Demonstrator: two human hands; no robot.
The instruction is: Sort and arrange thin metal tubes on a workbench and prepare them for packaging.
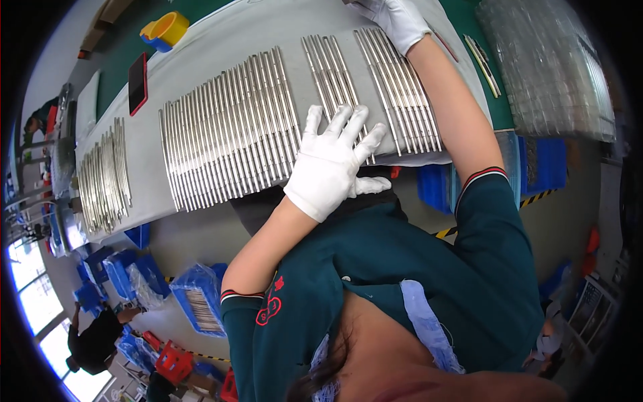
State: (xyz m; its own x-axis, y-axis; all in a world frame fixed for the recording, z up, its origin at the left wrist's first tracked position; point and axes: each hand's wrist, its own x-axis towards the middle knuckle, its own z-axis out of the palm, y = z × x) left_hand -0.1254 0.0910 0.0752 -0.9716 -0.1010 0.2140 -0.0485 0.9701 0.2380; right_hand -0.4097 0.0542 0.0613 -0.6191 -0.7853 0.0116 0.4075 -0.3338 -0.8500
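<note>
Shiny metal rods lie side by side in groups on a pale cloth-covered table (144, 147). My left hand (328, 164), in a white glove, rests with spread fingers at the near ends of the narrow middle group of rods (329, 70). A wide group of rods (231, 127) lies to its left, and another group (398, 94) to its right. Past the far ends of the right group, my right hand (400, 23), also gloved, reaches to the picture's upper edge. Its fingers close round a dark bit of something, mostly cut off there.
Further left lie more rods (105, 177) and a red-edged phone (138, 84). A yellow tape roll (167, 29) sits at the far side. Pens (483, 65) and stacked clear plastic trays (546, 67) are on the right. Blue crates (201, 301) stand on the floor behind; a person (97, 342) is further off.
</note>
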